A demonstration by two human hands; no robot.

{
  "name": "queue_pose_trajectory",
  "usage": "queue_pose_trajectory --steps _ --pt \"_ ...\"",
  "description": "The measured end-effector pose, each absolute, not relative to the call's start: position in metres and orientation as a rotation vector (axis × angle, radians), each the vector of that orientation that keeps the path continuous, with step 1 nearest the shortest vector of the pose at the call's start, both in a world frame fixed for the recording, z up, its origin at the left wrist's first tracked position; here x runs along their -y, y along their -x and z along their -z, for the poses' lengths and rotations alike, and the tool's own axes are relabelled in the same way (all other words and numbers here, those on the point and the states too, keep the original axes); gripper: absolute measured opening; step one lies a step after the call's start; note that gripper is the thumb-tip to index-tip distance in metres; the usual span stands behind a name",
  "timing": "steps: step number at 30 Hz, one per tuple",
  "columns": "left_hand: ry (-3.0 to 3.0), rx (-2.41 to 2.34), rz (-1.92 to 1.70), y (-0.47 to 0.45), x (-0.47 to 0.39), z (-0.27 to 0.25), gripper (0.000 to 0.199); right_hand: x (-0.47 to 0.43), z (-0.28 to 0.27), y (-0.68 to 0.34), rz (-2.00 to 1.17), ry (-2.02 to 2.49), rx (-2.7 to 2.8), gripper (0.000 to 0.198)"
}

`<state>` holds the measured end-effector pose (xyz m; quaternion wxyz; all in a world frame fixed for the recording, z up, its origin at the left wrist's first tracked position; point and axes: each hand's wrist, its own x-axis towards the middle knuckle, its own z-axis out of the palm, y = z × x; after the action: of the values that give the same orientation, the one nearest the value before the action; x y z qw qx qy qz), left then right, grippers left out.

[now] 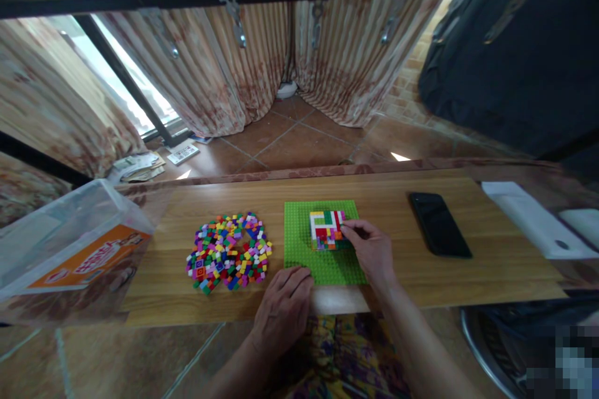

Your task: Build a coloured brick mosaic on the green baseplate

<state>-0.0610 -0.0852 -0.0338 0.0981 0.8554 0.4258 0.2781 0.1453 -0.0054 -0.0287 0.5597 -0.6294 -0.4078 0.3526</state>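
Note:
A low block build [325, 230] of white, red, green, purple and orange building bricks stands on a green studded baseplate [297, 249]. My right hand [372, 249] is at the build's right edge, thumb and forefinger pinched around a small building brick whose colour is mostly hidden. My left hand [286, 296] rests palm down at the baseplate's near left corner, fingers loosely bent and lying against the board, with nothing visible in them. Left of the baseplate spreads a pile of loose bricks [229, 252] in many colours.
The wooden board [384, 193] carries a black phone [440, 224] on the right. A clear plastic tub [93, 224] with an orange label stands at the left. A white object [533, 218] lies at the right end. Curtains [210, 68] hang beyond the tiled floor.

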Motion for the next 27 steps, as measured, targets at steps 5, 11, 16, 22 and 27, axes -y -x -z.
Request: queue_pose_trajectory --steps 5,11,16,22,27 --pt "-2.518 -1.253 -0.83 0.061 0.085 0.035 0.028 0.007 0.027 -0.149 -0.829 1.485 0.894 0.027" --pt "-2.533 -1.264 -0.841 0.06 0.085 0.035 0.028 0.002 0.03 -0.149 -0.812 1.557 0.943 0.03" --pt "-2.532 -1.263 -0.848 0.06 0.085 0.034 0.026 0.001 0.028 -0.147 -0.783 1.592 0.991 0.028" --pt "-2.548 -1.26 -0.817 0.061 0.086 0.035 0.028 0.002 0.024 -0.147 -0.728 1.64 1.074 0.029" --pt "-2.528 -1.268 -0.839 0.061 0.086 0.036 0.027 0.003 0.02 -0.145 -0.666 1.699 1.157 0.028"
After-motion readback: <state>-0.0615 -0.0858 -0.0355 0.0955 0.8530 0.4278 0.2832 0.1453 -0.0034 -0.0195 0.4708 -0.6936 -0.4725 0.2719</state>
